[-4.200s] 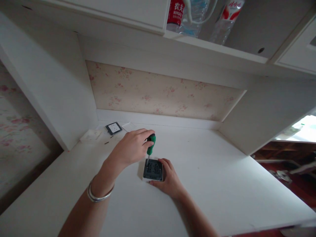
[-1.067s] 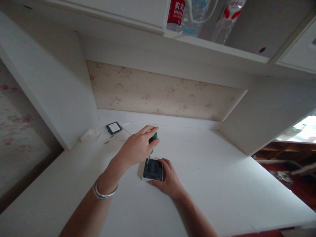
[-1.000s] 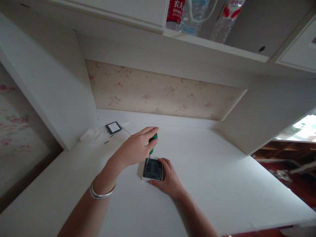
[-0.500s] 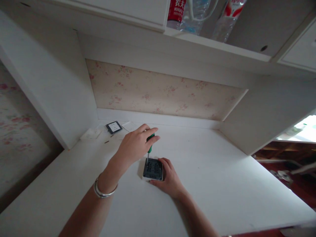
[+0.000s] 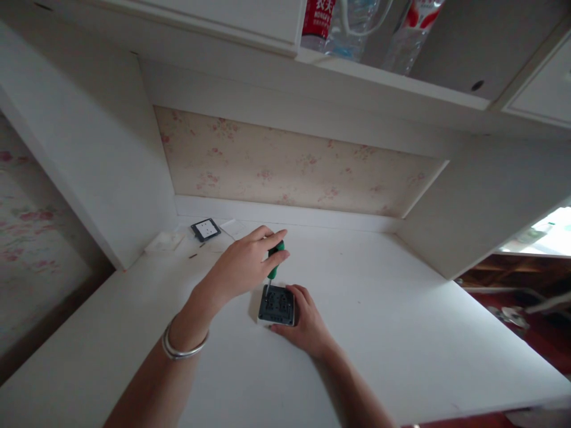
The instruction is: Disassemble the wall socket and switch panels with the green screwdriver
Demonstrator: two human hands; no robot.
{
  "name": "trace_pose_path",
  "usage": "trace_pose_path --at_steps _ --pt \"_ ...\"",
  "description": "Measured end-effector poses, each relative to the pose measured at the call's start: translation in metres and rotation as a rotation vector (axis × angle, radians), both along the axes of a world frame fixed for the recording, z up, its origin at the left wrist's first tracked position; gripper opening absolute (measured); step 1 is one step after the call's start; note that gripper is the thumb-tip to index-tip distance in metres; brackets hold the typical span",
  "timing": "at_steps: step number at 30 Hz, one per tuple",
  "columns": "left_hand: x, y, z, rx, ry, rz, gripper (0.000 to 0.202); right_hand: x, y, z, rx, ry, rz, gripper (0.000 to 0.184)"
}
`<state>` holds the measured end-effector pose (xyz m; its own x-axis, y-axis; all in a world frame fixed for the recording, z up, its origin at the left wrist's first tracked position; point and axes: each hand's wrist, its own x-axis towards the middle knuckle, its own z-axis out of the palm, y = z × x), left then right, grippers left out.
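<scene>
My left hand (image 5: 248,260), with a silver bangle (image 5: 182,351) at the wrist, is closed around the green handle of a screwdriver (image 5: 273,272). The shaft slants down, and its tip meets the upper left part of a dark grey wall socket (image 5: 277,306). This socket sits on a white back box on the desk. My right hand (image 5: 306,321) grips the socket from the right, fingers along the far edge and thumb along the near one. The screw under the tip is too small to make out.
On the white desk (image 5: 379,333), a dark-framed faceplate with a white centre (image 5: 206,229) lies at the back left. Beside it are a clear plastic bag (image 5: 165,241), a paper sheet (image 5: 232,228) and small screws (image 5: 193,256). Bottles (image 5: 317,21) stand on the shelf overhead.
The screwdriver handle has tilted slightly to the right, and my left wrist has shifted a little left. My right hand and the socket have stayed put.
</scene>
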<state>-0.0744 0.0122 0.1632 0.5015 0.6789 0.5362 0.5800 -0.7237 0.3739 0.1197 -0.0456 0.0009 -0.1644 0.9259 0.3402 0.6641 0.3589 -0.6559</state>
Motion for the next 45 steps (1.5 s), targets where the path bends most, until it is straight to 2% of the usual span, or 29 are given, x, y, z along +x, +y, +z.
trace_pose_path --at_steps 3,6,9,13,16,21,24,28,35,38,45 --pt "-0.003 -0.001 0.004 0.005 -0.017 -0.102 0.037 0.0 0.0 -0.001 0.006 0.005 0.0 0.083" --pt "-0.003 0.0 0.004 0.006 -0.068 -0.145 0.029 -0.001 0.001 -0.003 0.021 0.01 -0.004 0.084" --pt "0.0 0.001 0.001 0.004 -0.118 -0.092 0.021 -0.001 0.001 -0.003 0.025 0.009 -0.009 0.084" --pt "0.004 0.004 -0.003 0.073 -0.097 -0.005 0.025 -0.001 0.0 -0.002 0.012 0.001 -0.012 0.085" --pt "0.0 0.005 -0.002 0.072 -0.06 -0.051 0.03 -0.001 0.0 -0.001 0.001 -0.002 -0.009 0.085" --pt "-0.013 0.007 0.002 -0.014 -0.034 -0.134 0.035 -0.001 0.0 -0.001 0.002 -0.008 -0.005 0.084" --pt "-0.015 0.008 0.001 -0.036 -0.093 -0.079 0.028 0.0 0.0 -0.001 -0.001 -0.007 -0.001 0.084" --pt "-0.009 0.008 0.0 0.044 -0.109 -0.016 0.024 0.0 0.0 -0.001 -0.006 -0.006 -0.01 0.084" --pt "-0.015 0.003 0.003 -0.002 0.018 -0.11 0.038 -0.001 0.0 -0.001 -0.008 -0.006 -0.004 0.084" --pt "-0.017 0.002 0.004 -0.028 0.012 -0.123 0.035 -0.001 0.0 -0.001 -0.005 -0.004 -0.009 0.084" --pt "-0.006 0.004 0.003 0.05 0.006 0.005 0.03 0.0 0.001 -0.002 0.003 -0.006 -0.008 0.084"
